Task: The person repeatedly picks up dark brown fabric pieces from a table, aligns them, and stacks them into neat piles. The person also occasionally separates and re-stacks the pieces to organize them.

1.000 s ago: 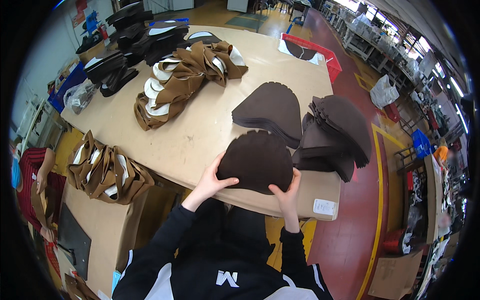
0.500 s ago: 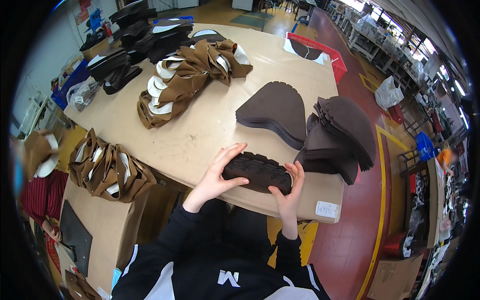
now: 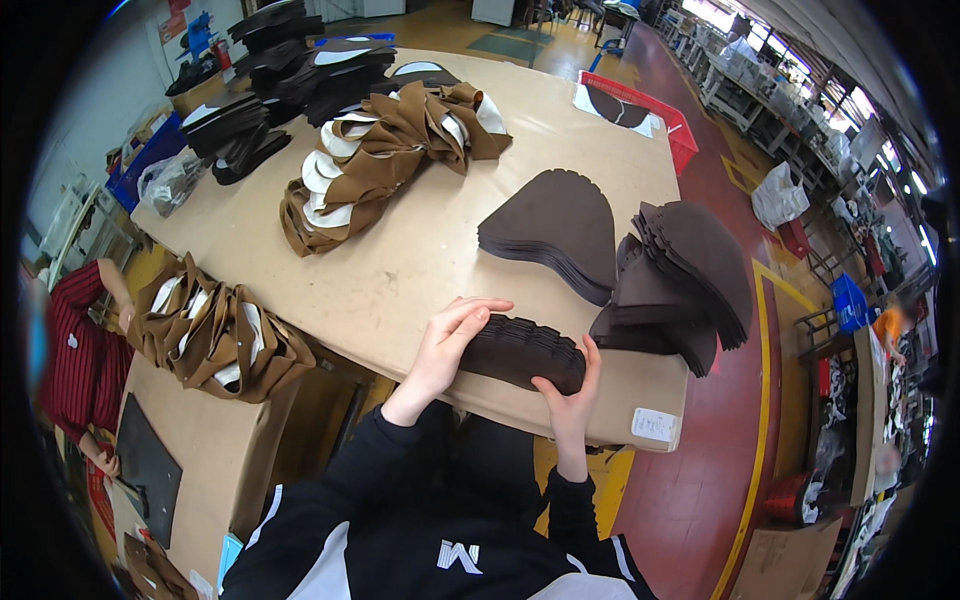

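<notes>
Between my two hands, at the near edge of the table, a stack of dark brown cut pieces stands with its notched edges up. My left hand grips the stack's left end, fingers reaching over its top corner. At the right end my right hand holds it, thumb in front and fingers behind. Just beyond lies a neat stack of dark brown rounded panels with a scalloped edge. To its right, fanned piles of similar panels overlap one another.
Folded brown pieces with white patches lie on the table, and more sit on a side table. Black stacks are at the far left. A red crate stands behind the far right edge. A person in a striped shirt is at left.
My left hand has shifted its grip, its fingers now closer together over the stack's left end. The notched edges look more even. The person at left has reached toward the brown pieces.
</notes>
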Tool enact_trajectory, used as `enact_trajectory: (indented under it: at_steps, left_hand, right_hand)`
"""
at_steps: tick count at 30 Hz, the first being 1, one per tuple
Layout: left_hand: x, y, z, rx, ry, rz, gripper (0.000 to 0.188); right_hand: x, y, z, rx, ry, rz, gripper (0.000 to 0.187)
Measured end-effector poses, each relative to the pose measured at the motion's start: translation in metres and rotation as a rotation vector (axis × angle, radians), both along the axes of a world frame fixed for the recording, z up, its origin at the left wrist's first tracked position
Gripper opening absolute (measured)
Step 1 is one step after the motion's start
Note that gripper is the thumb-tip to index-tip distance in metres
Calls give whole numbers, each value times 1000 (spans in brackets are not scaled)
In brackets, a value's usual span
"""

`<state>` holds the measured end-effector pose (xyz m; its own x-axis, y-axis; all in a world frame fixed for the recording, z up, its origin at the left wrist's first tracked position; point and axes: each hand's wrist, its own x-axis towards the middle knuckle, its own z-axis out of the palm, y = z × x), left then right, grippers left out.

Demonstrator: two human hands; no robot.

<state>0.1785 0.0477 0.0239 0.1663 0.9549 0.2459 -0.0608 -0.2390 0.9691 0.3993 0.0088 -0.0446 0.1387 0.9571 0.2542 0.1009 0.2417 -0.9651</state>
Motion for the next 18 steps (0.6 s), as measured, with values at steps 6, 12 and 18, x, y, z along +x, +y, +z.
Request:
enact_trajectory:
  at_steps: [6, 12, 18]
  left_hand:
    - [-2, -9, -4, 169, -133, -48, 48]
    - [-19, -46, -68, 324, 196, 54, 75]
    - [-24, -33, 16, 343, 254, -60, 65]
  right_hand:
    - [19, -9, -35, 236, -117, 51, 59]
    - [8, -25, -56, 166, -57, -182, 24]
    - [12, -28, -26, 231, 133, -47, 40]
